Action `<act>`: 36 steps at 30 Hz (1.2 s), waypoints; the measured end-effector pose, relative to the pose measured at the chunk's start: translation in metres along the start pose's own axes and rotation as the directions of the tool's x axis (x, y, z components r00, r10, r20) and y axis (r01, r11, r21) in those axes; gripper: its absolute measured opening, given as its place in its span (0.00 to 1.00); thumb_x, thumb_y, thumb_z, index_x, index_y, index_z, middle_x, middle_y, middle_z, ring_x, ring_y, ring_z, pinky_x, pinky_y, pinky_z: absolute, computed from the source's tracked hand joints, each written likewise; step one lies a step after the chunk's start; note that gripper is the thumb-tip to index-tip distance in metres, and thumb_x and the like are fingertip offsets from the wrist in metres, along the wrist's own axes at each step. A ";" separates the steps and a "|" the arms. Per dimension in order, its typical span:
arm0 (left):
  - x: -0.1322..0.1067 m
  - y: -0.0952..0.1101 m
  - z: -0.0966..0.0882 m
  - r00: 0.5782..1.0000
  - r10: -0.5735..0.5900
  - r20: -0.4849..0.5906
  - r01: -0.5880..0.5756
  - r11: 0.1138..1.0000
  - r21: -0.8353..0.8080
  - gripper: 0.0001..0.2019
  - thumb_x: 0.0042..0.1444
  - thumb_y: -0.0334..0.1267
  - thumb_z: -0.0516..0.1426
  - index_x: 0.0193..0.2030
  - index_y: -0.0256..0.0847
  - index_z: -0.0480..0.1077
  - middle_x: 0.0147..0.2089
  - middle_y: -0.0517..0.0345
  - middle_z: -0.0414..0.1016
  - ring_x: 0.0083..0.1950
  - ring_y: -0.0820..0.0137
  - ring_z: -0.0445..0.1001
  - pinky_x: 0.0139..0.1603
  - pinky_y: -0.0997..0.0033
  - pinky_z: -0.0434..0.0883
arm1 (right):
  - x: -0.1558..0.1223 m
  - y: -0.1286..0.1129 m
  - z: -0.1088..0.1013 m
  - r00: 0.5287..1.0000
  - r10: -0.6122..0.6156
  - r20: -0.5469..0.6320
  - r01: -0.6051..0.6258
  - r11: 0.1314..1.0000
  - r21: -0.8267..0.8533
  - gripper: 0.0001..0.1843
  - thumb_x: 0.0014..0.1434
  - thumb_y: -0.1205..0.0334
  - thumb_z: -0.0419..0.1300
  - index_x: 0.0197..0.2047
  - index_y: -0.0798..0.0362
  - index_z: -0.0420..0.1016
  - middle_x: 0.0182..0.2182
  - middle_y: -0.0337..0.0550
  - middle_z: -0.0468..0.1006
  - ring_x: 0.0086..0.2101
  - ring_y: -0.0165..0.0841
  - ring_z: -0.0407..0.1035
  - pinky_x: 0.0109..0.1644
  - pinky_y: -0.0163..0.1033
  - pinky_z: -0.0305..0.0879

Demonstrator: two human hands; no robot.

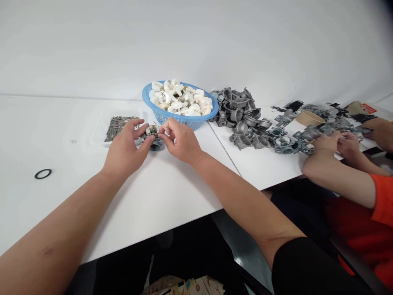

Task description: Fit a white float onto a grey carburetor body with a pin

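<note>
A grey metal carburetor body [155, 146] stands on the white table between my hands, with a white plastic float [150, 131] and a bit of brass in its open top. My left hand [125, 149] grips the body from the left, thumb at the near side and fingers across the far side. From the right, the thumb and forefinger of my right hand [181, 141] pinch a thin metal pin [157, 134] at the float. The pin's far end is too small to make out.
Behind the left hand lies a clear tray [97, 134] of metal pins [114, 128]. A blue basket [184, 120] holds white floats [175, 97]. Grey metal castings [238, 114] are heaped to its right. A black ring [43, 174] lies at left. A co-worker's hands [327, 143] handle parts at right.
</note>
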State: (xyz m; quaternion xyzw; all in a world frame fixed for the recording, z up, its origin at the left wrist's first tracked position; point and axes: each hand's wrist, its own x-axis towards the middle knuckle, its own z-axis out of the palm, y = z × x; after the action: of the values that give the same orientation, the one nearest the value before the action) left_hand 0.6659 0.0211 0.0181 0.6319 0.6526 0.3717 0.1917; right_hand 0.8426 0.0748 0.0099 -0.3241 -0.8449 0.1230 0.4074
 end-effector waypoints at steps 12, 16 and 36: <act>0.000 0.002 -0.001 1.000 0.008 -0.011 -0.008 1.000 -0.009 0.23 0.60 0.50 0.57 0.61 0.49 0.67 0.63 0.55 0.74 0.65 0.54 0.71 0.55 0.60 0.75 | 0.002 0.001 0.003 0.985 -0.169 -0.031 0.152 0.941 -0.303 0.09 0.66 0.73 0.49 0.35 0.50 0.57 0.30 0.34 0.74 0.28 0.29 0.64 0.48 0.42 0.55; -0.001 0.002 0.000 1.000 0.023 0.000 -0.023 0.999 -0.024 0.23 0.61 0.49 0.56 0.62 0.49 0.66 0.65 0.55 0.72 0.66 0.54 0.69 0.57 0.59 0.74 | 0.003 0.000 0.001 0.981 -0.194 0.007 0.188 0.943 -0.275 0.09 0.66 0.73 0.48 0.36 0.50 0.59 0.30 0.34 0.73 0.30 0.30 0.65 0.49 0.41 0.55; -0.002 0.000 0.000 0.998 0.063 0.021 -0.063 0.998 -0.022 0.25 0.62 0.50 0.54 0.65 0.47 0.63 0.66 0.52 0.71 0.64 0.52 0.70 0.59 0.54 0.72 | 0.000 -0.002 0.000 0.999 -0.033 -0.040 0.033 0.999 -0.002 0.06 0.63 0.71 0.54 0.39 0.50 0.65 0.37 0.35 0.77 0.30 0.28 0.66 0.51 0.43 0.60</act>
State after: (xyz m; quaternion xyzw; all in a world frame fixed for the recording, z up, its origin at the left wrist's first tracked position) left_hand 0.6658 0.0189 0.0178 0.6540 0.6262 0.3777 0.1938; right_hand 0.8418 0.0735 0.0111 -0.3130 -0.8419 0.1090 0.4258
